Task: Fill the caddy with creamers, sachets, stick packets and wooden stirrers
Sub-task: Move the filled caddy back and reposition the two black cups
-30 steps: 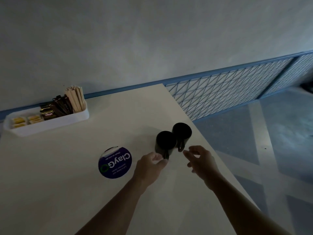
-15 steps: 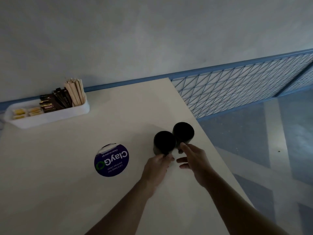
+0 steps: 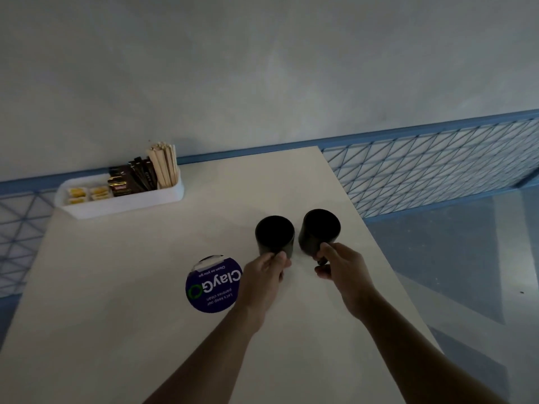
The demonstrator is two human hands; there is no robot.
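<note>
A pale grey wall [image 3: 262, 68] fills the upper half of the view, with a blue wire-mesh panel [image 3: 431, 167] running along its base to the right. Below it, a cream tabletop [image 3: 145, 287] stretches toward me, its right edge dropping off to a blue-grey floor [image 3: 481, 272].

At the far left of the tabletop, against the wall, sits the long white caddy [image 3: 122, 204]. It already holds goods: small yellow-topped creamers [image 3: 87, 193] at its left end, dark brown sachets [image 3: 119, 185] and black stick packets [image 3: 143, 174] in the middle, and a bundle of pale wooden stirrers [image 3: 164, 166] standing upright at its right end. Writing on the packets is too small to read.

Nearer me, a round purple sticker [image 3: 214, 284] lies flat on the tabletop, upside down to me. It reads "ClayGo", "Clean as you go" and "Let's keep our pantries clean", with a green circular mark.

Two black mugs stand side by side, well apart from the caddy. My left hand [image 3: 264, 279] has its grip closed on the left mug [image 3: 274, 236] at its near side. My right hand [image 3: 342, 269] has its grip closed on the handle of the right mug [image 3: 319, 231].
</note>
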